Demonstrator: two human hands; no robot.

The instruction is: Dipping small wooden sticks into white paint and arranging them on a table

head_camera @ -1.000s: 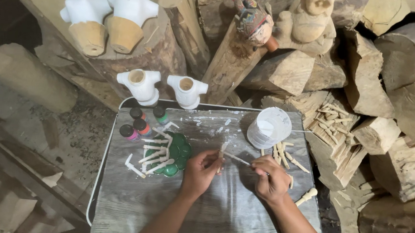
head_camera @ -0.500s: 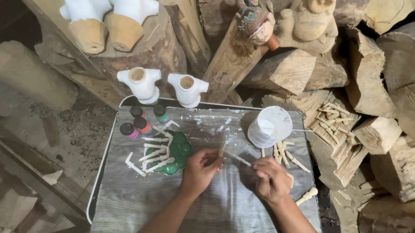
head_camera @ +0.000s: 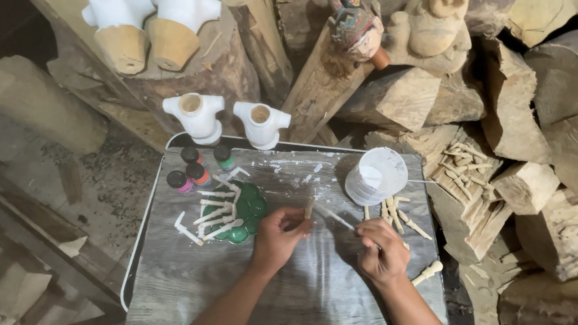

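Observation:
My left hand [head_camera: 278, 238] pinches a small wooden stick piece [head_camera: 309, 208], held upright over the grey tray table [head_camera: 308, 295]. My right hand [head_camera: 380, 250] grips a thin paintbrush [head_camera: 332, 216] whose white tip touches the stick piece. A plastic cup of white paint [head_camera: 376, 177] stands just beyond my right hand. Several white-painted stick pieces [head_camera: 217, 213] lie on and around a green palette [head_camera: 247, 210] to the left of my left hand. Unpainted wooden pieces [head_camera: 398, 213] lie beside the cup.
Small paint bottles [head_camera: 193, 169] stand at the table's far left. Two white-painted wooden torsos [head_camera: 228, 118] sit at the far edge, two more [head_camera: 150, 23] on a stump. Carved figures [head_camera: 392, 26] and stacked wood blocks [head_camera: 532, 175] crowd the right and back.
Both hands stay nearly in place. The brush tip has shifted slightly along the stick piece held in my left hand.

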